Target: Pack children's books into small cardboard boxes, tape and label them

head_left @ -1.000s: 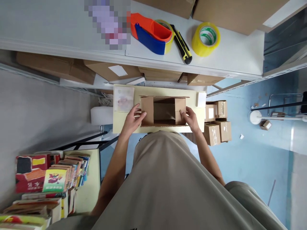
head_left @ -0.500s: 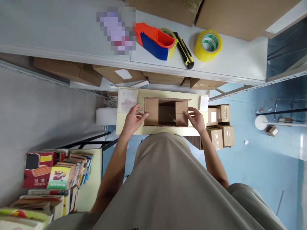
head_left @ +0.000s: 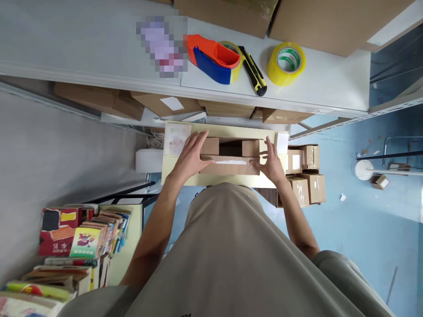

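Observation:
A small cardboard box [head_left: 229, 168] lies on the pale yellow board [head_left: 185, 179] in front of me. Its two short end flaps are folded in, and the near long flap lies over them, with a pale strip along it. A dark gap into the box shows between the end flaps. On the left end my left hand [head_left: 191, 154] has its fingers spread, the thumb touching the near flap. At the right end my right hand [head_left: 271, 164] is also spread, its thumb on the same flap. Neither palm is closed around anything.
On the grey shelf [head_left: 115, 66] ahead are an orange and blue tape dispenser [head_left: 213, 59], a box cutter [head_left: 254, 72] and a yellow tape roll [head_left: 286, 64]. Taped cartons [head_left: 312, 187] stand on the floor at right. Several books [head_left: 86, 240] sit at lower left.
The near long flap has folded over the end flaps and partly covers the opening. My hands have moved from the end flaps, fingers reaching forward, thumbs on the near flap.

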A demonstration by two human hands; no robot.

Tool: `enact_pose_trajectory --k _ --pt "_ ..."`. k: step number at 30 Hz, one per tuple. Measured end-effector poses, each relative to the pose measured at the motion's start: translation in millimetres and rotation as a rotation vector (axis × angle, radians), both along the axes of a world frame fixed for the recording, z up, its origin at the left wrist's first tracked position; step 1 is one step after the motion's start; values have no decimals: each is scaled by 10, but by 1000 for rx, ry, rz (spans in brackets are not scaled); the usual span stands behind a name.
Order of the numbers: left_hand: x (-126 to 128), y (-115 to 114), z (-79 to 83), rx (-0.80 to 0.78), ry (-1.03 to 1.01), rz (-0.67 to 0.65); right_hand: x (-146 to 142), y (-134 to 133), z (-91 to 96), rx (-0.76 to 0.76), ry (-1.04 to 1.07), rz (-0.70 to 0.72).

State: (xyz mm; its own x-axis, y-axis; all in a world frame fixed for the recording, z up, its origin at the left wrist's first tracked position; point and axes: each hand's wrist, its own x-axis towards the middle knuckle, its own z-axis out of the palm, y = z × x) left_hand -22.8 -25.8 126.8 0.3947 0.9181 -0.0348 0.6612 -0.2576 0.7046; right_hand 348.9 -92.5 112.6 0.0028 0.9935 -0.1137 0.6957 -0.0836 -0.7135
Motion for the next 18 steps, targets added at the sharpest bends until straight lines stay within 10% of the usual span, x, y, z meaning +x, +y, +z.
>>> enact_pose_trajectory --k 11,18 --pt "102 -264 -541 141 -47 142 34 -2 -287 70 -98 128" --pt "64 -203 -427 153 -63 106 -3 10 -162 145 -68 121"
